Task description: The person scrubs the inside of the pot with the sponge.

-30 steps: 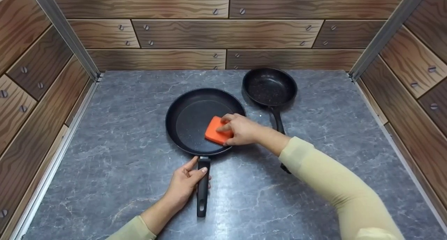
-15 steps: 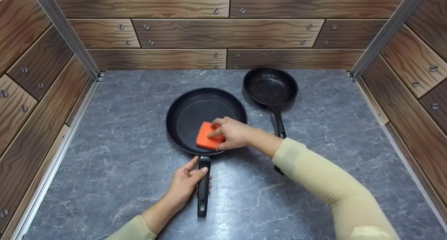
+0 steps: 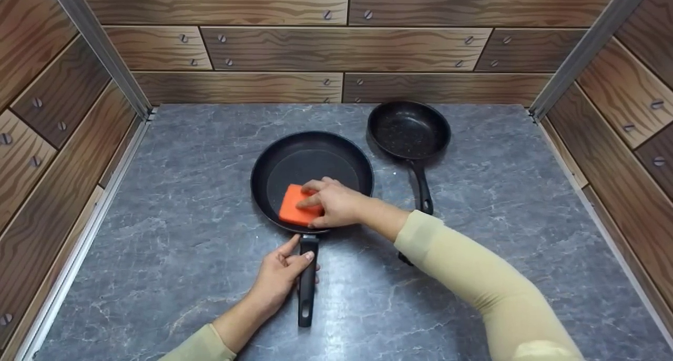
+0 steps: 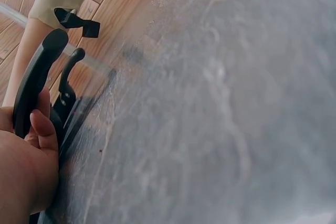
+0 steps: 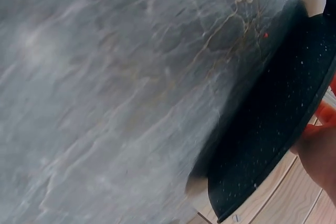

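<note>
A large black frying pan (image 3: 310,161) lies in the middle of the table, its handle (image 3: 306,303) toward the person. My left hand (image 3: 278,277) grips that handle near the pan, thumb on top; the left wrist view shows fingers (image 4: 44,132) around the handle (image 4: 37,77). Inside the pan, at its near side, sits an orange sponge (image 3: 294,206). My right hand (image 3: 336,203) holds the sponge from its right, fingers spread on top and thumb at the near edge. In the right wrist view the pan's speckled outer wall (image 5: 273,114) hides most of the right hand (image 5: 320,150).
A smaller black frying pan (image 3: 409,132) stands behind and to the right, its handle (image 3: 423,193) pointing toward the right forearm. Wood-patterned walls (image 3: 336,48) enclose the grey marbled table (image 3: 173,193) at the back and sides.
My right hand has slid the orange sponge leftward and slightly nearer across the pan, from its right side to the near left. The left hand keeps its grip on the handle.
</note>
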### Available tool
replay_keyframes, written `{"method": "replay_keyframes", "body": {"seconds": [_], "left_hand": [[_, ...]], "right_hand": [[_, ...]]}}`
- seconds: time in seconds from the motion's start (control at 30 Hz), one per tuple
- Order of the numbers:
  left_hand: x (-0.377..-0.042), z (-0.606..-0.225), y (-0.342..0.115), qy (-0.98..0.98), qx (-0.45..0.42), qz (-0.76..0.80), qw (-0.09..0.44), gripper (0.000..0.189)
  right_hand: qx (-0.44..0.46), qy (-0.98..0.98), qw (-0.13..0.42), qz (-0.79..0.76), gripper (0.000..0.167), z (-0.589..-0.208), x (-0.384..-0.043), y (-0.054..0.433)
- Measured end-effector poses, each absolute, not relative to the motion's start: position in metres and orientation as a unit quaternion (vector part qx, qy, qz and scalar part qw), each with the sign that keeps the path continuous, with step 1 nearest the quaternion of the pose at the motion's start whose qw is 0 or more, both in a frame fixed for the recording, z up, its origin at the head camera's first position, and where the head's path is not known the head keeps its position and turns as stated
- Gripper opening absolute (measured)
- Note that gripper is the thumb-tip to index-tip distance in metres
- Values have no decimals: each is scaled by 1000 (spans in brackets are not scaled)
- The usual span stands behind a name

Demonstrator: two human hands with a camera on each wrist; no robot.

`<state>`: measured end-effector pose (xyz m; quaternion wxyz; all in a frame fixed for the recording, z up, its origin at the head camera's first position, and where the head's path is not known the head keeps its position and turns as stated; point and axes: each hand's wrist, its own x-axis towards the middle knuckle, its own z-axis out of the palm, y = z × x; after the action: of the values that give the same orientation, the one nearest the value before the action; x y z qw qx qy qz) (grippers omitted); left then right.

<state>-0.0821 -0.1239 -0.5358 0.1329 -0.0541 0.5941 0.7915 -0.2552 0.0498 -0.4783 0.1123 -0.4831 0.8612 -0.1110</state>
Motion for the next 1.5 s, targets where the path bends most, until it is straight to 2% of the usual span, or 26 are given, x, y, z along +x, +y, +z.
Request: {"method": "replay_keyframes", "body": {"seconds": [0.83,1.5], "left_hand": [[-82,-538,-125,601,-50,785,139,87],[-83,-538,-122,600,-45,789,124,84]], "right_hand": [[-429,893,47,-125,54,-496,-261,25],[-335,931,47,-140,58,-494,-273,29]]}}
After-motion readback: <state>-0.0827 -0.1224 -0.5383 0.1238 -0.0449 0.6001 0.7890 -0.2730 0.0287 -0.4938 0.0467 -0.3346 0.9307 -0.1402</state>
